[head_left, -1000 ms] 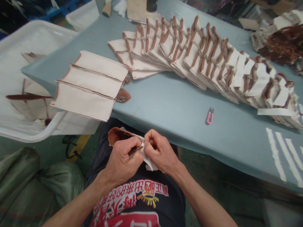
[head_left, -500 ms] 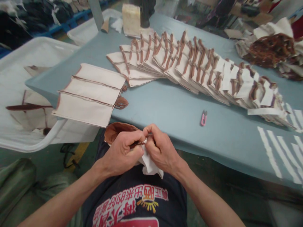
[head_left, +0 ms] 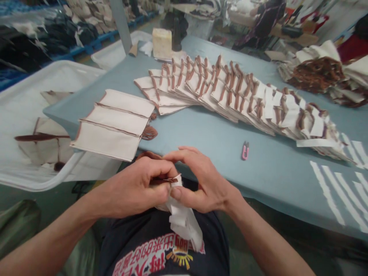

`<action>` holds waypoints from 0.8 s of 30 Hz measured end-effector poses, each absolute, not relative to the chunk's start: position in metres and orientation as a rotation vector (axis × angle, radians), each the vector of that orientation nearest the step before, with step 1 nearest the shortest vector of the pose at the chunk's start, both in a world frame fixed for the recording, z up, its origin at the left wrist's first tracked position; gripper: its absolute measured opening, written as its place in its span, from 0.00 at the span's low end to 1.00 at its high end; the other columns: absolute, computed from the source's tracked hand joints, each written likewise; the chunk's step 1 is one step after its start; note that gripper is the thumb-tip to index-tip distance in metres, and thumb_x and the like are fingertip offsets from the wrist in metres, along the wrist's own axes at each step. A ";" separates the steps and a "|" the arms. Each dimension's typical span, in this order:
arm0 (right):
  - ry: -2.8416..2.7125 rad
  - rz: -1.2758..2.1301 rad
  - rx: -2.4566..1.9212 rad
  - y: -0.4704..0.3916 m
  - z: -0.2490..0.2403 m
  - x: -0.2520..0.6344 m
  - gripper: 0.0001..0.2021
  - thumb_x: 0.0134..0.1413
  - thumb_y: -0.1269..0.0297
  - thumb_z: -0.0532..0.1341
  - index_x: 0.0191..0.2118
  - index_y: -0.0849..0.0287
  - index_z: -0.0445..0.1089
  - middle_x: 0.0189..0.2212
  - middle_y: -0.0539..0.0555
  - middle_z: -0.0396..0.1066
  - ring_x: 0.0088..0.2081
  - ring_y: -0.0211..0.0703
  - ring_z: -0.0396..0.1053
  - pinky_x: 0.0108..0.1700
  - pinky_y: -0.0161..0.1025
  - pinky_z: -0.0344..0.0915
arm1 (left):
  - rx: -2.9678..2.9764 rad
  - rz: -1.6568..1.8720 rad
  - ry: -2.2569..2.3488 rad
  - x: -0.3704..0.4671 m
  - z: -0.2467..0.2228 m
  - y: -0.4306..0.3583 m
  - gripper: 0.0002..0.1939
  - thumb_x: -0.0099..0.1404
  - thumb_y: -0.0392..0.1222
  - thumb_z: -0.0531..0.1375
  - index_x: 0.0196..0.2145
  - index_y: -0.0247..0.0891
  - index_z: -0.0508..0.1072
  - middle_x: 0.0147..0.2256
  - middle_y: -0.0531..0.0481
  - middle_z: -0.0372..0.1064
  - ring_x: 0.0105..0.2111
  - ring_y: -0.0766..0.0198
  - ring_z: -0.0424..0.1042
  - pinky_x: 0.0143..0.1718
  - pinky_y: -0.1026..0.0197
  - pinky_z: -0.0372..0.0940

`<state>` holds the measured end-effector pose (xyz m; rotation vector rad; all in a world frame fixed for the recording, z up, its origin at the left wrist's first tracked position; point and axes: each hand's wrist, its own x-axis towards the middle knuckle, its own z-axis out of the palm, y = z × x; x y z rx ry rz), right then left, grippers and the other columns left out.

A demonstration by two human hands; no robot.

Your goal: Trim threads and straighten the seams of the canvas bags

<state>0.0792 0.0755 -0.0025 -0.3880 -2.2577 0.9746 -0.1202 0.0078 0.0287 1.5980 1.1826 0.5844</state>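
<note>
My left hand (head_left: 143, 184) is closed on a cream fabric piece with brown edging (head_left: 168, 180), held over my lap. Most of that piece is hidden behind the hand; some brown fabric (head_left: 151, 155) shows above it. A white strip (head_left: 186, 224) hangs from the edge, folded down toward my apron. My right hand (head_left: 198, 180) has its thumb pressed on the strip's upper end, index finger arched above; its other fingers are partly hidden. Pink thread snips (head_left: 245, 150) lie on the table to the right, untouched.
A fanned row of cream pieces with brown seams (head_left: 207, 84) crosses the blue-covered table (head_left: 195, 130). One stitched panel (head_left: 113, 122) overhangs the left edge beside a white bin (head_left: 66, 168). White strips (head_left: 330, 191) lie at right; bundled pieces (head_left: 319, 69) sit behind.
My right index finger has lifted and its hand has opened wider, with the thumb now on the strip. More of the white strip hangs down. The view has tilted up slightly.
</note>
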 end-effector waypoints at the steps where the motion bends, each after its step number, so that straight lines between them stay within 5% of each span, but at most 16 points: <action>1: -2.306 0.913 -0.378 0.078 0.000 0.078 0.16 0.62 0.52 0.62 0.48 0.58 0.71 0.37 0.53 0.78 0.39 0.46 0.75 0.61 0.54 0.62 | 1.609 0.580 1.196 -0.121 0.032 0.006 0.07 0.63 0.35 0.57 0.30 0.37 0.75 0.26 0.57 0.68 0.25 0.69 0.64 0.25 0.68 0.57; 3: -2.398 0.829 -0.365 0.083 0.006 0.075 0.12 0.59 0.53 0.63 0.35 0.57 0.70 0.25 0.46 0.70 0.30 0.41 0.67 0.57 0.52 0.62 | 1.597 0.585 1.232 -0.123 0.035 0.002 0.06 0.64 0.35 0.58 0.32 0.37 0.75 0.26 0.58 0.70 0.25 0.70 0.66 0.25 0.69 0.59; 6: -2.516 0.818 -0.324 0.086 0.015 0.073 0.13 0.56 0.59 0.62 0.25 0.55 0.61 0.21 0.44 0.59 0.26 0.38 0.57 0.44 0.44 0.61 | 1.538 0.616 1.298 -0.123 0.035 -0.005 0.03 0.64 0.35 0.58 0.33 0.39 0.71 0.25 0.59 0.69 0.24 0.70 0.66 0.24 0.69 0.59; 12: -2.566 1.224 -0.429 0.083 0.017 0.071 0.09 0.55 0.65 0.59 0.26 0.57 0.61 0.20 0.42 0.54 0.22 0.32 0.50 0.27 0.36 0.45 | 1.566 0.700 1.416 -0.121 0.032 -0.012 0.04 0.65 0.36 0.60 0.32 0.40 0.68 0.24 0.61 0.67 0.22 0.71 0.64 0.22 0.70 0.57; 18: -2.344 1.645 -0.583 0.084 0.005 0.068 0.09 0.53 0.63 0.59 0.25 0.57 0.60 0.19 0.42 0.52 0.21 0.31 0.49 0.24 0.32 0.45 | 1.743 0.885 1.388 -0.122 0.016 -0.009 0.07 0.61 0.29 0.55 0.33 0.39 0.70 0.30 0.55 0.72 0.28 0.69 0.70 0.24 0.69 0.58; 24: -1.961 2.121 -0.603 0.082 -0.007 0.071 0.11 0.54 0.59 0.60 0.25 0.55 0.59 0.21 0.42 0.51 0.23 0.33 0.49 0.24 0.32 0.47 | 1.864 1.006 1.324 -0.122 -0.004 -0.010 0.11 0.61 0.29 0.54 0.37 0.38 0.74 0.27 0.56 0.72 0.24 0.69 0.68 0.24 0.67 0.60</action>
